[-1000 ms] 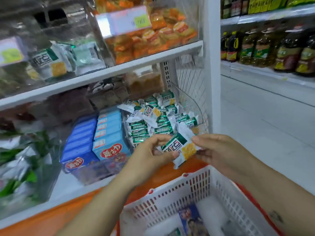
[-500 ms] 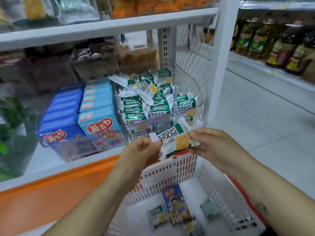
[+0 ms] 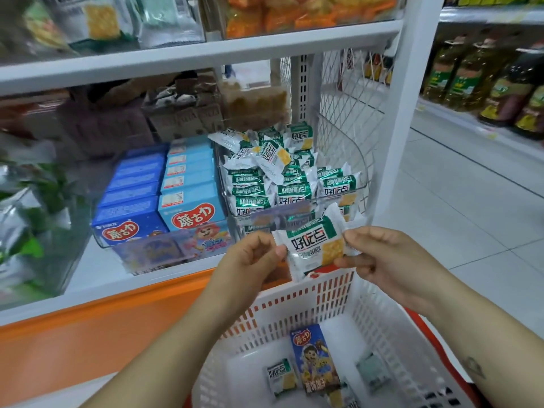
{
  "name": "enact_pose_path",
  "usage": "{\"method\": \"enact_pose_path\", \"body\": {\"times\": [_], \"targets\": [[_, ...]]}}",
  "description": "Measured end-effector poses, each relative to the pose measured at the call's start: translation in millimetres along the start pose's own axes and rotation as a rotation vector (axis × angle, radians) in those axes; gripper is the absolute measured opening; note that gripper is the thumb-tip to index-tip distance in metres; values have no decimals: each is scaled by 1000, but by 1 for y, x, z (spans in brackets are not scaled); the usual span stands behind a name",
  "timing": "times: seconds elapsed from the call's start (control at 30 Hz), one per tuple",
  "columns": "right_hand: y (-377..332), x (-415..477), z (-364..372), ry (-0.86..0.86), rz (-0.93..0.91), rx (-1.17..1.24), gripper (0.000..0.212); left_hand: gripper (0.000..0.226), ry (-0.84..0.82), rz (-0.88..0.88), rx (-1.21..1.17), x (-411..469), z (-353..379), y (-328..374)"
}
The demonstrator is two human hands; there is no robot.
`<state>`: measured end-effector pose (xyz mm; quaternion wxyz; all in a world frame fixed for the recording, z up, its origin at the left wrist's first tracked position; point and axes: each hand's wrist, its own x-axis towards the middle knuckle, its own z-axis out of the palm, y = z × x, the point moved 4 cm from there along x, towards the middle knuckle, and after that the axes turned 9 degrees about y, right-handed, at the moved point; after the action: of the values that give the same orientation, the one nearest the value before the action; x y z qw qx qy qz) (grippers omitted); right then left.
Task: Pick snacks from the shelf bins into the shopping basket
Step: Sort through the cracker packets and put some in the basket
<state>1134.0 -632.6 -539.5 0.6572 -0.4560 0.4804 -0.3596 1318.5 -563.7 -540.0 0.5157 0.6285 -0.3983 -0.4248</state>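
A green-and-white cracker packet [image 3: 313, 245] is stretched between my two hands, just above the far rim of the white shopping basket [image 3: 300, 301]. My left hand [image 3: 250, 260] pinches its left edge and my right hand [image 3: 379, 257] pinches its right edge. Behind it, a clear shelf bin [image 3: 347, 192] is heaped with several packets of the same kind. Inside the basket lie a blue snack box [image 3: 313, 363], another cracker packet [image 3: 281, 376] and a pale green packet [image 3: 372, 372].
Blue snack boxes [image 3: 164, 198] fill a clear bin to the left. A white upright post [image 3: 403, 113] and wire mesh close the shelf's right end. Oil bottles [image 3: 494, 81] line a shelf across the tiled aisle. An orange base panel [image 3: 103, 334] runs below the shelf.
The packet has come away from the bin and now sits over the basket rim. The view has tilted down, so more of the basket's inside shows.
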Motion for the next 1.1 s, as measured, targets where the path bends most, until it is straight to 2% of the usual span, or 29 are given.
{"method": "enact_pose_path", "body": {"times": [0.1,0.2,0.27,0.33,0.43,0.57,0.7,0.77,0.97,1.1], "targets": [[-4,-4,2,5,-106,-40,21,26,-9,-135,-39,1,2,-7],[-8,-4,1,45,-198,-95,33,40,-17,-311,-301,1,5,-11],[-10,-6,3,71,-278,-189,26,41,-42,-352,-449,0,9,-9],[-12,-8,7,64,-352,-226,10,36,-81,-335,-486,-1,11,-9],[-10,-8,9,48,-376,-208,29,25,-59,-294,-484,2,9,-10],[0,-3,4,126,-239,-170,34,21,-2,-212,-530,5,7,-11],[13,0,8,69,-15,54,35,17,39,-118,-557,6,8,-8],[15,-1,11,46,29,97,31,18,69,-75,-555,6,8,-6],[15,2,5,117,-2,49,26,29,121,106,-319,-1,10,1],[13,2,5,121,-26,65,21,31,103,127,-361,-3,12,1]]}}
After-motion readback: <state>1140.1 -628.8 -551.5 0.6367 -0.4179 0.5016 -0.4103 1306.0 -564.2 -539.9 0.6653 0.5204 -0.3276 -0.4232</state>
